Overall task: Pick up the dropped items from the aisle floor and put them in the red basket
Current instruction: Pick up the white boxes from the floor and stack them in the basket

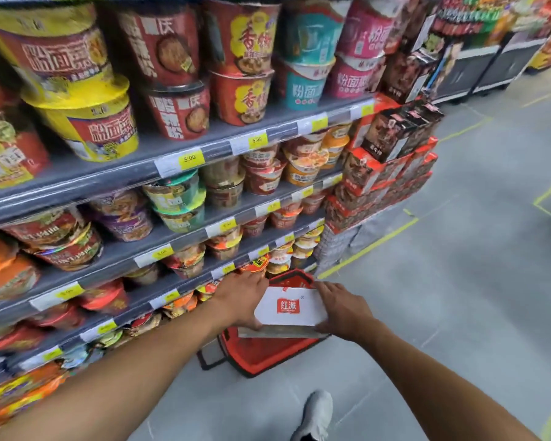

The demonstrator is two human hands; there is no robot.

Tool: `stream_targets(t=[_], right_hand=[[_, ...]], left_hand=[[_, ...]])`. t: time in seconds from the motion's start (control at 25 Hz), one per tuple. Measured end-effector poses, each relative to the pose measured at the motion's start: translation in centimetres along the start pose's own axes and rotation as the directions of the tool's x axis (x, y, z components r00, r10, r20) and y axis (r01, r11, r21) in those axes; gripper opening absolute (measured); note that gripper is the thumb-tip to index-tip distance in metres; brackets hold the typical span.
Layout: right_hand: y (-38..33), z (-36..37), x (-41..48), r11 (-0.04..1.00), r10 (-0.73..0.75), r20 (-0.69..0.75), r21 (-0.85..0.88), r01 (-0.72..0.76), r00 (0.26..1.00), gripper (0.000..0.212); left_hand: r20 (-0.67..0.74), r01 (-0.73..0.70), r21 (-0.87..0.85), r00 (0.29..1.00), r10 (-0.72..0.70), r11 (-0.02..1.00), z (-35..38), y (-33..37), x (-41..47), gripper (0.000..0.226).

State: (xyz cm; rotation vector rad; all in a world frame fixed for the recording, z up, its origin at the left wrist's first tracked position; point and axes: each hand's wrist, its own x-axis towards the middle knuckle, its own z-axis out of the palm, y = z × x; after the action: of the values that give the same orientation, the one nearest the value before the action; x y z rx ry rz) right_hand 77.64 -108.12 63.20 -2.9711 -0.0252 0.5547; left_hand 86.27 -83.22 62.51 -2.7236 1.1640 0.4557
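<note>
A shoe [315,415] stands on the floor just short of the basket [261,356]. Directly above the basket, the left hand [242,300] and right hand [341,310] grip opposite ends of a box [290,308], probably to keep it level for lowering in. The box hides most of the basket's inside. Beyond the basket, shelves [172,176] carry noodle cups.

Bright even light, blurred warped edges
</note>
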Motion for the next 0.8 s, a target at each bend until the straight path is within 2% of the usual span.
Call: stream_targets(t=[0.2, 0.36, 0.6, 0.8], right_hand=[[2.9, 0.1, 9.2, 0.976, -0.205, 0.054, -0.062, 0.208, 0.977, 0.095], [3.7, 3.7, 15.6, 0.943, -0.314, 0.078, -0.09, 0.32, 0.946, 0.099], [4.6, 13.1, 23.2, 0.925, -0.362, 0.121, -0.078, 0.372, 0.924, 0.094], [6.2, 26.4, 31.3, 0.9, -0.413, 0.15, -0.086, 0.428, 0.898, 0.09]], left_hand=[[0.006, 0.235, -0.037, 0.972, -0.235, 0.971, 2.0, -0.3, 3.2, 0.096], [0.045, 0.384, -0.073, 0.923, -0.381, 0.921, 6.5, -0.8, 6.1, 0.098], [0.09, 0.47, -0.102, 0.882, -0.462, 0.877, 17.4, -2.1, 11.6, 0.101], [0.097, 0.497, -0.103, 0.867, -0.488, 0.862, 32.0, -3.1, 18.0, 0.095]])
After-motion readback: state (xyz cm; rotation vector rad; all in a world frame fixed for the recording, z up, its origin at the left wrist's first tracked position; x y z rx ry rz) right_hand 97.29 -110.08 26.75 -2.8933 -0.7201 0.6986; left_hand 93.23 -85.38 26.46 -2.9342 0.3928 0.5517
